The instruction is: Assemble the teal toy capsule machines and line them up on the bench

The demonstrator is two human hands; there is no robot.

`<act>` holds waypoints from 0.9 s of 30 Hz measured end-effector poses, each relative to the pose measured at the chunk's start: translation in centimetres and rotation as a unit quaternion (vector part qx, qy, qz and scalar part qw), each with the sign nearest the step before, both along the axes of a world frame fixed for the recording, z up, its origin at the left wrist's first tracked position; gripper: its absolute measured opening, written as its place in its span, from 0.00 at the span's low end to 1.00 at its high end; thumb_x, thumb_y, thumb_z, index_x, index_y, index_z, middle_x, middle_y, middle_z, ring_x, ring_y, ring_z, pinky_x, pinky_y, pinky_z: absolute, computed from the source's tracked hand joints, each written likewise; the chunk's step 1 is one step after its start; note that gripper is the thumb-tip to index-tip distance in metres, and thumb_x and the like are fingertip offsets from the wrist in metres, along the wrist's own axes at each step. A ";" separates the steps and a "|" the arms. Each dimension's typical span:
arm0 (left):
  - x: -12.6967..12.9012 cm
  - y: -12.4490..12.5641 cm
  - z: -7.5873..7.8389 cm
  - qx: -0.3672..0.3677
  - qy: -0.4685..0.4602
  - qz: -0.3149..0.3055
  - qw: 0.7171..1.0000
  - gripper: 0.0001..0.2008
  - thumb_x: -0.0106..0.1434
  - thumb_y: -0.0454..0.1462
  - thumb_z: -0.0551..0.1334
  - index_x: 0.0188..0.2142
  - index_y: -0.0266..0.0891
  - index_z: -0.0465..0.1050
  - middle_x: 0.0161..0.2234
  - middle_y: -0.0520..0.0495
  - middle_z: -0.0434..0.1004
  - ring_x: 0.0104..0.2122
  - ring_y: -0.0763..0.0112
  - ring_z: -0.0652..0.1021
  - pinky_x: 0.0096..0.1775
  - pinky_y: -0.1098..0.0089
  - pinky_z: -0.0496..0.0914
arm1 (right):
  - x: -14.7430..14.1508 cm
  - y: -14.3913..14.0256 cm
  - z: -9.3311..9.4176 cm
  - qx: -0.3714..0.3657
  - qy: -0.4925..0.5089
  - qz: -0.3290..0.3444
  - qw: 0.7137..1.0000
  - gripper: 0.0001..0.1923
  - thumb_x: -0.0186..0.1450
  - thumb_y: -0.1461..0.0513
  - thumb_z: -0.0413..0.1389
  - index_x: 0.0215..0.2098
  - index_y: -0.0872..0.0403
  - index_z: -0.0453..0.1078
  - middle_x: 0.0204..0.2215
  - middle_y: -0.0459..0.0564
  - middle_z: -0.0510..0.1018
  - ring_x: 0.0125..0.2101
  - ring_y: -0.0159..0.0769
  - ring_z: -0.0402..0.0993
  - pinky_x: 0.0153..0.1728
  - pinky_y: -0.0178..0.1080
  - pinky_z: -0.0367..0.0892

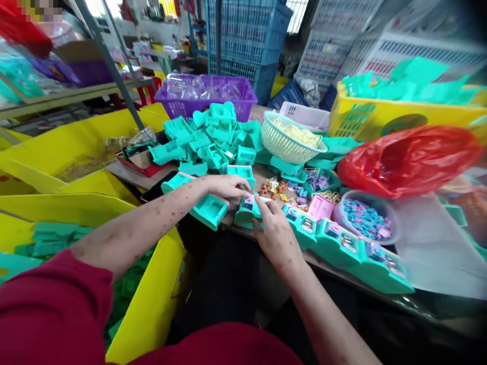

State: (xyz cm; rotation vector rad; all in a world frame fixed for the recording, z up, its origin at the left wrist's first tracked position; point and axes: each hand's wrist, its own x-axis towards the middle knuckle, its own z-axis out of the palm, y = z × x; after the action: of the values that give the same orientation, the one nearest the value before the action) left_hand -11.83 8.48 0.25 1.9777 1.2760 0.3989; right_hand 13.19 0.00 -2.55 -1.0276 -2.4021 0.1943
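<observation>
We steady teal toy shell (pixel 247 210) | left hand (pixel 228 186) pinching its 12 o'clock edge | right hand (pixel 274 234) gripping its 4 o'clock side | best kept flat on table (pixel 262 175)

We see teal everywhere: the toy shell (pixel 247 210) under the hands and the pile of shells (pixel 209 137). Purple basket (pixel 232 104), cream woven bowl (pixel 283 144), shiny red bag (pixel 409 159), yellow bins (pixel 152 304), red sleeve (pixel 49 309).

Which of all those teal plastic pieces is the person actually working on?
Find the white round basket on the table, then come straight toward the table's near edge. There the left hand and right hand meet on one teal piece. Unlike the heaped pieces behind, it lies alone, touched by both hands.
</observation>
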 end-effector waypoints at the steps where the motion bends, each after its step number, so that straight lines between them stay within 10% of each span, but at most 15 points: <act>1: 0.0 -0.4 0.3 0.029 0.003 0.014 0.999 0.26 0.69 0.53 0.64 0.54 0.36 0.81 0.51 0.39 0.86 0.50 0.57 0.83 0.51 0.63 0.75 | 0.5 -0.6 0.0 0.011 0.038 0.007 0.999 0.31 0.76 0.67 0.55 0.76 0.58 0.63 0.54 0.63 0.77 0.55 0.53 0.76 0.61 0.56 0.76; 7: 1.4 -4.9 0.9 0.236 0.073 -0.025 0.969 0.21 0.80 0.48 0.56 0.54 0.38 0.82 0.55 0.39 0.83 0.59 0.53 0.79 0.64 0.55 0.70 | 5.7 -5.2 -0.2 -0.031 0.098 0.074 0.992 0.24 0.77 0.66 0.56 0.70 0.50 0.70 0.50 0.55 0.82 0.50 0.44 0.81 0.53 0.47 0.80; 16: 2.4 -8.3 -2.5 0.353 0.202 -0.004 0.914 0.38 0.75 0.63 0.58 0.69 0.39 0.73 0.64 0.33 0.79 0.61 0.42 0.80 0.62 0.45 0.77 | 11.3 -6.0 -1.0 -0.029 0.059 0.081 0.995 0.17 0.78 0.64 0.57 0.63 0.53 0.74 0.38 0.49 0.85 0.35 0.39 0.81 0.36 0.42 0.77; 23: 2.4 -7.5 -2.0 0.358 0.215 -0.024 0.908 0.25 0.79 0.52 0.56 0.63 0.41 0.78 0.61 0.38 0.83 0.61 0.45 0.81 0.63 0.45 0.76 | 21.5 2.8 5.7 0.035 0.035 -0.199 0.979 0.14 0.77 0.59 0.59 0.57 0.50 0.81 0.48 0.54 0.88 0.43 0.43 0.86 0.49 0.46 0.80; 27: 2.7 -7.6 -2.1 0.360 0.208 0.000 0.910 0.25 0.78 0.54 0.57 0.62 0.43 0.79 0.60 0.37 0.83 0.58 0.45 0.83 0.62 0.48 0.78 | 25.5 9.7 5.7 -0.030 -0.113 -0.274 0.955 0.17 0.72 0.62 0.63 0.58 0.54 0.83 0.53 0.60 0.86 0.50 0.52 0.83 0.57 0.53 0.77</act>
State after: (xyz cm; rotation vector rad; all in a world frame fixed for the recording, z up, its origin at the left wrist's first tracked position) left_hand -9.14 0.90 -1.82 2.7998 1.5299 0.5173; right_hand 38.66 9.71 3.16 -1.7774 -2.2029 -0.0535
